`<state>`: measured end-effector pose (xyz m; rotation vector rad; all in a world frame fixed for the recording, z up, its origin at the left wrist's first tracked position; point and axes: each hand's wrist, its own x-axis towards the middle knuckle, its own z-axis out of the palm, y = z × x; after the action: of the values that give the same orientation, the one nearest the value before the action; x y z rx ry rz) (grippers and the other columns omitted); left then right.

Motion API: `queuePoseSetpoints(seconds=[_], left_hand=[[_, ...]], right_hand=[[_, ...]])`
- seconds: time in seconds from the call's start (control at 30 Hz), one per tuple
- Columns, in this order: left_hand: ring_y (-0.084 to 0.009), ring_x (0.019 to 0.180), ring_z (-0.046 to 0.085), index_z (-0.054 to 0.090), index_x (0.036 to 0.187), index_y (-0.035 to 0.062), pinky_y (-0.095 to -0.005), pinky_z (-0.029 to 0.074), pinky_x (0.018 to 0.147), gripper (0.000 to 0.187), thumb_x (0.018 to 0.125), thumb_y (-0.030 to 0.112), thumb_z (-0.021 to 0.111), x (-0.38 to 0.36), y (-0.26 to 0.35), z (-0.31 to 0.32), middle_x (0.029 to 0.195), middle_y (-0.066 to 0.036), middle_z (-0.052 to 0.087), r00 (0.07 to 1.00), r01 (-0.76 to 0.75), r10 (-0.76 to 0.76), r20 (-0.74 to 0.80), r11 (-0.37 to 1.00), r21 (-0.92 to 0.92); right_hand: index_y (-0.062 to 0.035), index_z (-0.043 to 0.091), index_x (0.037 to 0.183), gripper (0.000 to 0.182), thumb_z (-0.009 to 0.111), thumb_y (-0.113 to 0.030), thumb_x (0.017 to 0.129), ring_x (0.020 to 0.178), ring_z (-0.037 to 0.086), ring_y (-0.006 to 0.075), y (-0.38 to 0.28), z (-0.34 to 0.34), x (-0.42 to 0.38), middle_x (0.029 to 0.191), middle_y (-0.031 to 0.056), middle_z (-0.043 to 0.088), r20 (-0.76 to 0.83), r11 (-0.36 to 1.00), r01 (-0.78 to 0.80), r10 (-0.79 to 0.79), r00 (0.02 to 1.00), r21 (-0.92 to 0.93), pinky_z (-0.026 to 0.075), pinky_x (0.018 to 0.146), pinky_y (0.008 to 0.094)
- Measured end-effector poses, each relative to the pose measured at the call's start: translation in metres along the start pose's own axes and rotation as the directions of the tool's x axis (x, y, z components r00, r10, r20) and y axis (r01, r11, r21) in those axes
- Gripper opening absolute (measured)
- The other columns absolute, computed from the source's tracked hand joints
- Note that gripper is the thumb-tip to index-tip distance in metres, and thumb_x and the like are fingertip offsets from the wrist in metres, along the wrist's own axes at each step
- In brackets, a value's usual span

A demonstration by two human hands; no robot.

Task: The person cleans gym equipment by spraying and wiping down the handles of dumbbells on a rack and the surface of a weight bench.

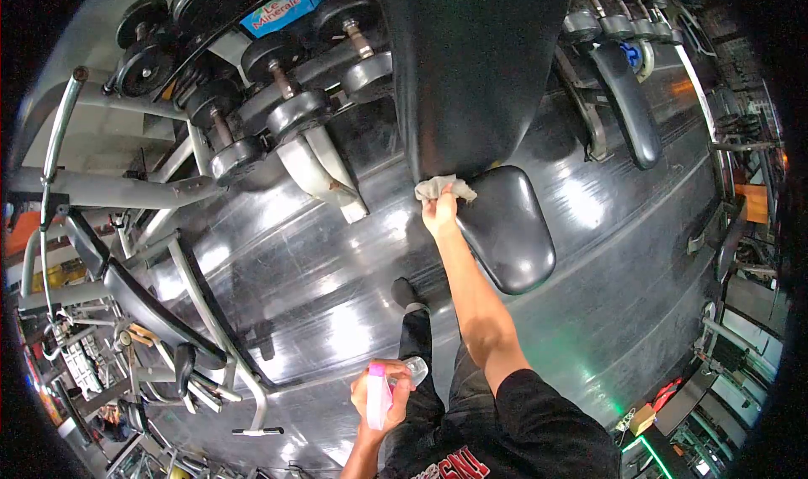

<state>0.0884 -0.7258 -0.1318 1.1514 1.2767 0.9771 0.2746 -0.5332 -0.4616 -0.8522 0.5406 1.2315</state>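
My right hand [438,215] is closed around a crumpled light-grey cloth [455,188]. It presses the cloth against the lower end of a black padded backrest [471,75] on a workout bench. Just below and to the right is the bench's black seat pad [512,231], close to my right wrist. Low in the view, in front of my body, my left hand [364,397] grips a spray bottle [380,403] with a pink and white head and a clear part. The fingers wrap round it, and part of the bottle is hidden by them.
Dumbbells [299,113] sit on a rack at the upper left, near a blue Le Minerale box [278,12]. More dumbbells [619,24] and another padded bench [627,104] stand at the upper right. Exercise machines [151,302] line the left. Dark, shiny flooring [337,311] lies underfoot.
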Motion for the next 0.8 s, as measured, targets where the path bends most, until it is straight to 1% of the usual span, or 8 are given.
queuePoseSetpoints(seconds=[0.3,0.37,0.47,0.6,0.67,0.7,0.73,0.8], left_hand=[[-0.0168,0.058,0.064,0.060,0.089,-0.0045,-0.0275,0.052,0.052,0.009,0.082,0.001,0.062,0.008,-0.005,-0.013,0.081,-0.016,0.065,0.999,-0.040,0.040,0.016,0.999,0.004],[-0.0164,0.058,0.064,0.060,0.090,-0.0048,-0.0275,0.052,0.052,0.009,0.082,-0.001,0.061,0.008,-0.006,-0.015,0.081,-0.016,0.065,0.998,-0.056,0.056,-0.013,0.998,-0.020],[-0.0163,0.058,0.064,0.060,0.090,-0.0049,-0.0280,0.052,0.051,0.009,0.082,-0.003,0.061,0.012,-0.007,-0.018,0.081,-0.016,0.065,1.000,-0.014,0.013,0.013,1.000,0.024],[-0.0163,0.064,0.065,0.061,0.089,-0.0027,-0.0275,0.052,0.057,0.011,0.079,-0.004,0.064,0.008,-0.014,-0.022,0.083,-0.013,0.065,0.996,0.051,-0.056,0.069,0.996,0.076],[-0.0167,0.066,0.065,0.062,0.089,-0.0018,-0.0276,0.052,0.060,0.011,0.079,-0.004,0.065,0.008,-0.012,-0.022,0.083,-0.013,0.066,0.997,0.037,-0.044,0.067,0.995,0.091],[-0.0170,0.069,0.066,0.062,0.089,-0.0010,-0.0277,0.053,0.062,0.011,0.079,-0.003,0.065,0.008,-0.012,-0.022,0.084,-0.012,0.066,0.997,0.026,-0.033,0.072,0.995,0.099],[-0.0170,0.069,0.066,0.062,0.089,-0.0010,-0.0277,0.053,0.062,0.011,0.079,-0.003,0.065,0.006,-0.013,-0.023,0.084,-0.012,0.066,0.997,0.027,-0.034,0.067,0.995,0.100],[-0.0192,0.072,0.066,0.062,0.088,-0.0002,-0.0293,0.053,0.065,0.010,0.079,-0.003,0.066,0.004,-0.016,-0.023,0.085,-0.013,0.067,0.995,0.077,-0.082,0.062,0.994,0.083]], right_hand=[[0.0044,0.036,0.138,0.050,0.052,-0.015,0.095,0.129,0.041,0.0281,-0.035,0.148,-0.104,0.143,0.0217,0.038,0.424,0.418,0.728,-0.612,0.668,-0.544,0.035,0.104,0.0372],[0.0009,0.028,0.144,0.065,0.054,0.002,0.084,0.136,0.029,0.0410,-0.034,0.154,-0.103,0.150,0.0270,0.022,0.721,-0.417,0.735,-0.679,0.139,-0.534,0.029,0.110,0.0425],[-0.0021,0.021,0.147,0.081,0.054,0.010,0.074,0.137,0.017,0.0492,-0.026,0.096,-0.080,0.151,0.0292,0.012,0.888,-0.569,0.697,-0.398,0.230,-0.436,0.024,0.113,0.0462],[-0.0044,0.023,0.147,0.074,0.052,0.006,0.080,0.132,0.033,0.0443,0.011,0.018,-0.054,0.147,0.0286,0.025,0.706,-0.282,0.678,-0.505,0.497,-0.679,0.032,0.109,0.0405],[-0.0015,0.028,0.143,0.058,0.048,-0.001,0.089,0.117,0.051,0.0428,0.016,0.015,-0.054,0.134,0.0263,0.046,0.274,0.071,0.333,-0.421,0.864,-0.940,0.041,0.100,0.0396],[0.0002,0.038,0.137,0.043,0.044,-0.009,0.095,0.101,0.061,0.0361,0.026,-0.016,-0.023,0.117,0.0192,0.061,0.467,0.040,0.545,-0.467,0.751,-0.837,0.049,0.089,0.0399],[-0.0004,0.048,0.125,0.030,0.043,-0.012,0.098,0.098,0.063,0.0259,0.032,-0.023,-0.007,0.111,0.0143,0.062,0.303,0.713,0.442,-0.324,0.896,-0.544,0.052,0.082,0.0355],[-0.0040,0.053,0.118,0.025,0.047,-0.012,0.096,0.095,0.062,0.0237,0.009,-0.021,-0.001,0.109,0.0125,0.063,0.168,0.976,0.071,-0.036,0.985,-0.206,0.051,0.085,0.0383]])
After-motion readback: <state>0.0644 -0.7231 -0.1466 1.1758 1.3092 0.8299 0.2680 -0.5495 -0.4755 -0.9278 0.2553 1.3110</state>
